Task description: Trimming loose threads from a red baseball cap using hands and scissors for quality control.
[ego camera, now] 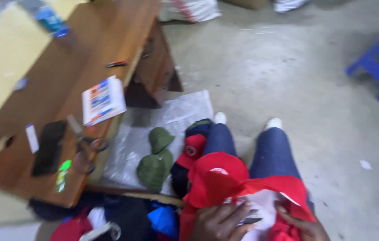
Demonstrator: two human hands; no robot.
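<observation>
On lap, both hands (225, 221) (303, 227) gripping red cap (225, 178), white-blue-orange leaflet (103, 99) on desk (87, 49)

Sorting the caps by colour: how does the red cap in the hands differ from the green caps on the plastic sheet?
The red cap is bright red and lies on the person's lap, touched by the left hand and right hand; the green caps are dark olive and lie untouched on the plastic sheet. Both are brimmed caps.

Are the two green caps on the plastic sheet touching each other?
Touching. The head view shows the upper green cap overlapping the top edge of the lower green cap on the clear plastic sheet, with no gap between them.
</observation>
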